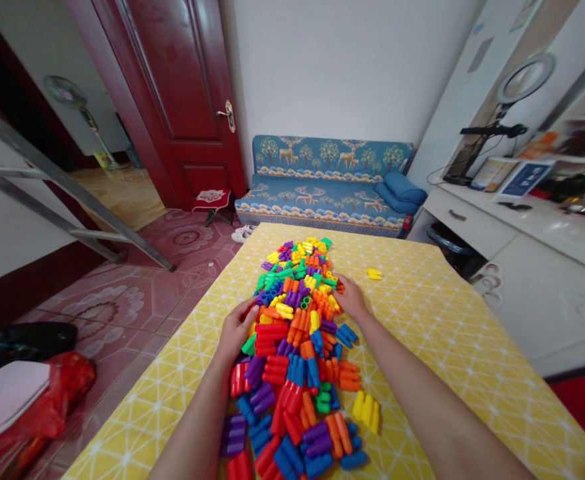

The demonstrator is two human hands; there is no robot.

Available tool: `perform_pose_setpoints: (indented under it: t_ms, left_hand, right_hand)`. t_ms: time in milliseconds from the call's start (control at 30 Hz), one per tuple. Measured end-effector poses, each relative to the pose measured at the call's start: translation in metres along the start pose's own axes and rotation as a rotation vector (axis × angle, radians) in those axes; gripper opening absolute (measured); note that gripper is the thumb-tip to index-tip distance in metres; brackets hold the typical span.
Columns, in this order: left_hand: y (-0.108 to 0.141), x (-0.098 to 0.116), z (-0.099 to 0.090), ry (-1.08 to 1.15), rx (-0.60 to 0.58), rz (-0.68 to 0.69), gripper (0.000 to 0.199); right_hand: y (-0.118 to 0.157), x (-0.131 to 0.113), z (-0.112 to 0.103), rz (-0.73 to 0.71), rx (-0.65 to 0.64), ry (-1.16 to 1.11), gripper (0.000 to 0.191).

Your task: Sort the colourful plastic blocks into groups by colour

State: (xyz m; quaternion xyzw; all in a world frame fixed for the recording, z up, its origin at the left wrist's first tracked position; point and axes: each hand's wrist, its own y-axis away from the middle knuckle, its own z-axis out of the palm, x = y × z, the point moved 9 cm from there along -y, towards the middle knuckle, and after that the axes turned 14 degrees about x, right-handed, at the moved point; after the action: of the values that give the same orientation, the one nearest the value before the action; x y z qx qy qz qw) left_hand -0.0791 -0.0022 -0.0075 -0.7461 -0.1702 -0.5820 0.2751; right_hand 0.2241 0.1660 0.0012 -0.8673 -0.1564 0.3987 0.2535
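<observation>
Multicoloured ribbed plastic pieces, in red, orange, yellow, green, blue and purple, lie jumbled in a long heap down the bench, both hands' fingers touching its sides; one yellow piece sits apart.

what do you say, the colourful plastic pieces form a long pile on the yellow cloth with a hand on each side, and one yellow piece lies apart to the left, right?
The side is wrong: the head view shows the lone yellow piece apart to the right. The long pile on the yellow cloth, left hand and right hand beside it, stands.
</observation>
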Motion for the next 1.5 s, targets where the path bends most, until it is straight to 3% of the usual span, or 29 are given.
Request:
perform_pose_setpoints:
  t_ms: [100, 267, 433, 533, 633, 700, 833, 1033, 1100, 1267, 1500]
  left_hand:
    - [0.000, 0.000, 0.001, 0.005, -0.003, -0.002, 0.056]
    - [0.000, -0.002, 0.000, 0.001, 0.000, -0.003, 0.056]
    - [0.000, -0.001, 0.000, -0.005, -0.001, 0.008, 0.055]
    - [0.000, 0.000, 0.000, 0.007, -0.004, 0.012, 0.054]
    - [0.000, 0.000, 0.000, -0.002, -0.002, 0.014, 0.054]
    - [0.000, 0.000, -0.001, -0.006, 0.001, 0.014, 0.054]
    - [0.000, 0.000, -0.002, -0.005, 0.011, 0.000, 0.056]
    - [0.002, 0.002, -0.001, 0.002, 0.010, -0.030, 0.058]
    - [0.002, 0.002, -0.001, 0.002, 0.004, -0.027, 0.058]
    - [0.001, 0.001, -0.001, 0.006, 0.006, -0.016, 0.057]
    - [0.000, -0.003, -0.001, -0.005, -0.005, -0.009, 0.058]
  right_hand:
    - [0.006, -0.001, -0.005, 0.012, 0.027, -0.026, 0.031]
    - [0.010, 0.000, -0.023, 0.064, 0.180, -0.058, 0.034]
    - [0.012, -0.015, -0.030, -0.031, 0.176, -0.122, 0.024]
    - [0.014, -0.023, -0.032, -0.088, 0.190, -0.117, 0.008]
    - [0.015, -0.029, -0.026, -0.163, 0.164, -0.054, 0.042]
    - [0.016, -0.028, -0.015, -0.184, 0.073, 0.016, 0.052]
    - [0.018, -0.024, -0.006, -0.187, -0.020, 0.110, 0.038]
    - [0.016, -0.028, -0.016, -0.185, 0.046, 0.131, 0.022]
    - [0.017, -0.030, -0.016, -0.190, 0.044, 0.134, 0.027]
    - [0.020, -0.032, -0.001, -0.188, -0.091, 0.180, 0.063]
    - [0.022, -0.036, -0.003, -0.168, -0.135, 0.201, 0.053]
